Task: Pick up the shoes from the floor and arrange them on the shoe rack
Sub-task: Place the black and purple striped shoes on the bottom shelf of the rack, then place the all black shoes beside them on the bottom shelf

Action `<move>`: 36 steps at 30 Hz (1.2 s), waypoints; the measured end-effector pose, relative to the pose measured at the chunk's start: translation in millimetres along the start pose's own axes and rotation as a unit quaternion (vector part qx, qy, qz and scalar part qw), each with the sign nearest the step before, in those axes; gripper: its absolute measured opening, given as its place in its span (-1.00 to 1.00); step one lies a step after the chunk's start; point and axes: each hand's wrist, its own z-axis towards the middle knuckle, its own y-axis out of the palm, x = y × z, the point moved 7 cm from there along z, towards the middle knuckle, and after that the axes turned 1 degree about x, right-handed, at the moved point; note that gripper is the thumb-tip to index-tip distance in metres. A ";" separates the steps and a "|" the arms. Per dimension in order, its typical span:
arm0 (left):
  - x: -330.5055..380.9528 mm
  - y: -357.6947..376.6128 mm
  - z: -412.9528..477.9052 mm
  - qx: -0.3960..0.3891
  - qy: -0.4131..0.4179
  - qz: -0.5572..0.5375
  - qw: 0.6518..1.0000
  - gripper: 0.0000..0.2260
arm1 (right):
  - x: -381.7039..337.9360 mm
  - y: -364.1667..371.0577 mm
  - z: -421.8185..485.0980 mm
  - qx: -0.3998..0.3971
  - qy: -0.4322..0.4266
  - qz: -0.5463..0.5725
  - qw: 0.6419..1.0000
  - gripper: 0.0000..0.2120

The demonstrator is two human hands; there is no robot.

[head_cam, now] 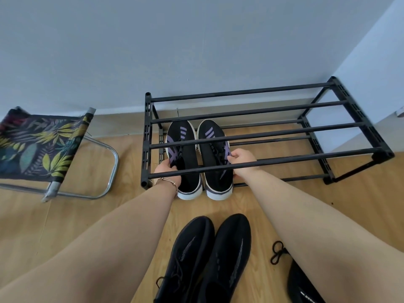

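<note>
I had one pair, the purple-striped shoes, resting side by side on the lower shelf of the shoe rack, heels overhanging the front. The black pair still lay on the floor nearer me, with another dark shoe at the right edge. My left hand had its fingers closed on the left shoe's collar; my right hand pinched the right shoe's laces.

Matt black knit sneakers; matt black rack; smooth wood floor; shiny chrome stool, printed cloth.
</note>
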 end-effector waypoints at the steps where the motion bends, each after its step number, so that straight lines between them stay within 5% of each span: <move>1: -0.7 0.4 0.4 0.001 0.001 -0.001 1.000 -0.65 | 1.4 1.7 -0.7 0.004 0.002 0.007 1.000 -0.85; 9: -1.4 2.6 -10.7 0.011 0.032 0.046 0.998 -0.57 | 4.6 10.0 -13.0 0.010 -0.022 0.006 1.000 -0.76; 15: -1.4 2.3 -39.5 0.007 0.131 0.158 0.979 -0.58 | -0.7 7.5 -51.3 0.081 -0.178 -0.223 0.955 -0.57; 19: -9.7 0.3 -78.9 -0.010 0.212 0.260 0.942 -0.52 | 14.6 8.2 -89.7 0.080 -0.240 -0.340 0.906 -0.52; 25: -54.5 -2.6 -118.5 -0.060 0.302 0.336 0.890 -0.47 | 72.8 36.9 -168.2 0.012 -0.265 -0.386 0.884 -0.51; 31: -116.6 -0.6 -148.6 -0.167 0.249 0.406 0.863 -0.39 | 126.7 88.1 -236.9 -0.051 -0.217 -0.358 0.907 -0.48; 36: -161.7 -1.5 -163.2 -0.205 0.166 0.386 0.884 -0.37 | 143.9 121.7 -269.4 -0.122 -0.009 -0.158 0.980 -0.55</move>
